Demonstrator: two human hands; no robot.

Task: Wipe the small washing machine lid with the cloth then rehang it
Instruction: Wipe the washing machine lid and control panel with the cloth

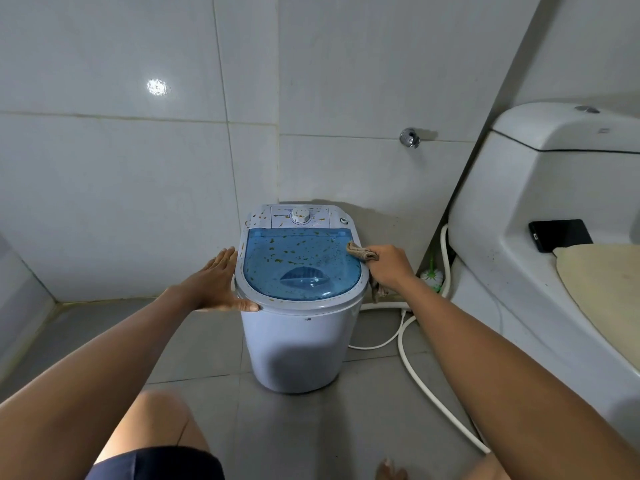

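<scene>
A small white washing machine point(298, 344) stands on the grey floor by the tiled wall. Its translucent blue lid point(301, 265) is speckled with brown-orange stains, and so is the white control panel behind it. My left hand point(216, 282) lies flat with fingers spread against the machine's left rim, thumb on the front edge. My right hand point(389, 266) grips a crumpled beige cloth point(362, 252), whose bunched end touches the lid's right edge. A tail of the cloth hangs below my fist.
A white toilet point(540, 237) fills the right side, with a black phone point(559, 234) on it. A white hose point(412, 368) runs across the floor beside the machine. A toilet brush point(432, 277) stands in the gap. A chrome wall fitting point(409, 137) sits above.
</scene>
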